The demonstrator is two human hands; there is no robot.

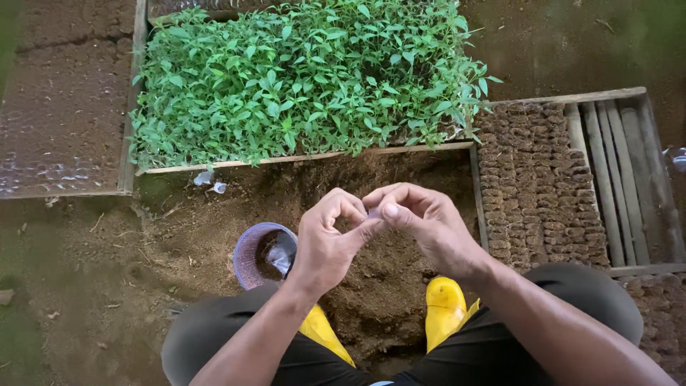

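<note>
Left hand (327,241) and right hand (421,223) meet, fingertips pinched together.

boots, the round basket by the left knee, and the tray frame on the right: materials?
Yellow boots: likely rubber, smooth with a glossy sheen. Round basket: looks like plastic, purplish, fine perforated wall. Tray frame: wood, pale unfinished slats with visible grain, dusted with soil.

seedlings (300,78): bright green | boots (444,304): yellow | small basket (250,250): purple mesh | soil (386,286): dark brown | soil plugs (532,186): brown rows | wooden tray (622,171): grey slats | trousers (214,336): black
</note>
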